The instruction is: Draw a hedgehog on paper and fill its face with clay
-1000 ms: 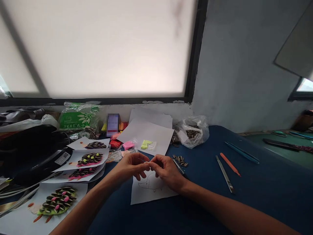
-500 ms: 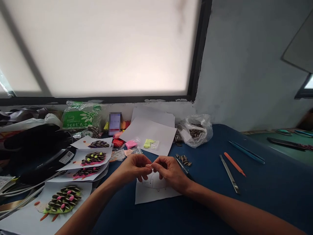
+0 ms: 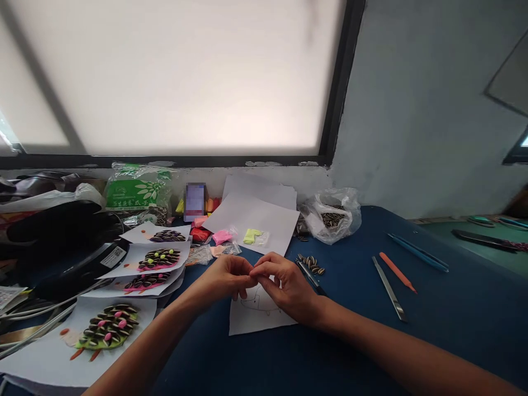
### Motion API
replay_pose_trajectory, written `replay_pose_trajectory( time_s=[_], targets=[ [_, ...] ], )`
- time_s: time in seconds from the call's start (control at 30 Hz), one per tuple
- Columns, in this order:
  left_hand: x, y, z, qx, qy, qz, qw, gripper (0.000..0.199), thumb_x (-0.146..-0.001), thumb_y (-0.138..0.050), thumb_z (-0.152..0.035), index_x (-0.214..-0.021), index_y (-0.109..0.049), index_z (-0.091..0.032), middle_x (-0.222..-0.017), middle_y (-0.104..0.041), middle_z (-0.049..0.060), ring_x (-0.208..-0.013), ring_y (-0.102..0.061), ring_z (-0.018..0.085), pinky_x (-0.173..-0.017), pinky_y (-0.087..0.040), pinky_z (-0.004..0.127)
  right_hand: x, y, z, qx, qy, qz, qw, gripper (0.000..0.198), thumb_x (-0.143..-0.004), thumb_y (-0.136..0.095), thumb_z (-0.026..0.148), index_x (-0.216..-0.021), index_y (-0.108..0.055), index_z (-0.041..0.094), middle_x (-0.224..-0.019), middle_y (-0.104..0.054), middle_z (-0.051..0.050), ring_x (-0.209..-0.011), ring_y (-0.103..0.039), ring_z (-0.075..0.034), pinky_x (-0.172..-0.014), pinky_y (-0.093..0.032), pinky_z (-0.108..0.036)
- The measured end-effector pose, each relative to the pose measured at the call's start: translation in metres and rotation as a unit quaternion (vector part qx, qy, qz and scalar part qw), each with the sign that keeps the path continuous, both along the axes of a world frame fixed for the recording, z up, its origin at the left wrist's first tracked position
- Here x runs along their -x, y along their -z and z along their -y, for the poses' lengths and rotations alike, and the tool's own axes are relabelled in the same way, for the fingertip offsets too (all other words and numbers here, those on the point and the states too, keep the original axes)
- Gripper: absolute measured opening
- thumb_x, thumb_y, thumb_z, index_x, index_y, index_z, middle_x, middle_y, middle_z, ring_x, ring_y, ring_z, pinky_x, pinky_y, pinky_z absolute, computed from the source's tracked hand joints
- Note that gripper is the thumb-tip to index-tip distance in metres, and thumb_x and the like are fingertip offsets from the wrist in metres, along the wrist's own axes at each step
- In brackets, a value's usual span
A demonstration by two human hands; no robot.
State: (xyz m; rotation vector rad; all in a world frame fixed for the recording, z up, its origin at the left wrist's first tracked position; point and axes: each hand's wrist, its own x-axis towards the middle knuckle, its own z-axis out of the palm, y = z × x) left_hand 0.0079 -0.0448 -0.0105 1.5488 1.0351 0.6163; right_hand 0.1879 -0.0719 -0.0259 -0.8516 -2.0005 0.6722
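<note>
My left hand (image 3: 228, 278) and my right hand (image 3: 284, 286) meet fingertip to fingertip above a sheet of paper (image 3: 243, 324) with a line drawing on it. Both are closed in a pinch on a small piece of pale modelling clay, now mostly hidden by the fingers. Just past my right hand lies a dark pen (image 3: 310, 276), beside a small heap of striped sunflower seeds (image 3: 311, 264). Packets of pink clay (image 3: 223, 236) and yellow-green clay (image 3: 251, 236) lie beyond the hands.
On the left are papers bearing seed-and-clay hedgehogs (image 3: 108, 327), near a black object (image 3: 53, 242) and white cables. An open bag of seeds (image 3: 330, 219) stands at the back. Blue tweezers (image 3: 416, 252), an orange tool (image 3: 398, 272) and a metal blade-like tool (image 3: 388, 289) lie right.
My right fingers have closed further over the pale clay, which showed between the fingertips before. The hands stay above the drawing; the view has tilted down slightly.
</note>
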Motion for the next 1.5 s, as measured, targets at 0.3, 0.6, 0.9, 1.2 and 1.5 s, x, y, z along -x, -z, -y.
replay_pose_trajectory(
  time_s=[0.3,0.6,0.9,1.2,1.5],
  targets=[
    [0.0043,-0.0086,0.0005,-0.001,-0.006,0.007,1.0,0.036,-0.063,-0.076,-0.049,-0.072,-0.068,-0.016,-0.063,-0.062,-0.001,-0.056,-0.056,0.012,-0.049,-0.04,0.022,-0.0007,-0.005,0.0005,0.127,0.054,-0.042,0.99,0.019,-0.09,-0.058,0.034,-0.085,-0.064,0.017,-0.073,-0.062,-0.001,-0.064,-0.056,-0.013,-0.057,-0.046,-0.025],
    [0.0039,-0.0029,-0.0014,-0.004,-0.001,0.004,1.0,0.037,-0.072,-0.067,-0.052,-0.074,-0.069,-0.015,-0.078,-0.069,0.005,-0.062,-0.061,0.013,-0.053,-0.043,0.022,-0.0004,-0.0038,-0.0015,0.158,0.018,-0.07,0.985,0.023,-0.094,-0.052,0.035,-0.086,-0.063,0.016,-0.08,-0.065,-0.003,-0.064,-0.058,-0.012,-0.059,-0.05,-0.024],
    [0.0058,-0.0066,-0.0006,-0.006,0.028,-0.01,1.0,0.041,-0.074,-0.067,-0.055,-0.083,-0.07,-0.015,-0.086,-0.072,0.006,-0.064,-0.065,0.014,-0.053,-0.043,0.021,-0.0004,-0.0054,-0.0019,0.144,0.04,-0.055,0.987,0.018,-0.089,-0.061,0.033,-0.083,-0.066,0.017,-0.071,-0.063,-0.001,-0.06,-0.054,-0.011,-0.055,-0.045,-0.023],
    [0.0049,-0.0029,-0.0022,0.006,0.008,-0.014,1.0,0.037,-0.069,-0.072,-0.051,-0.08,-0.07,-0.015,-0.079,-0.072,0.005,-0.058,-0.061,0.012,-0.051,-0.042,0.022,-0.0024,-0.0045,-0.0034,0.15,0.038,-0.046,0.987,0.016,-0.089,-0.06,0.031,-0.089,-0.068,0.018,-0.072,-0.065,0.0,-0.06,-0.056,-0.012,-0.056,-0.046,-0.024],
    [0.0,-0.0045,0.0018,0.022,-0.022,0.018,0.999,0.04,-0.063,-0.078,-0.048,-0.077,-0.058,-0.017,-0.074,-0.072,0.003,-0.055,-0.062,0.013,-0.049,-0.043,0.022,-0.0024,-0.0024,-0.003,0.132,0.031,-0.054,0.989,0.019,-0.092,-0.056,0.031,-0.096,-0.068,0.018,-0.075,-0.066,-0.001,-0.061,-0.057,-0.013,-0.056,-0.044,-0.024]
  ],
)
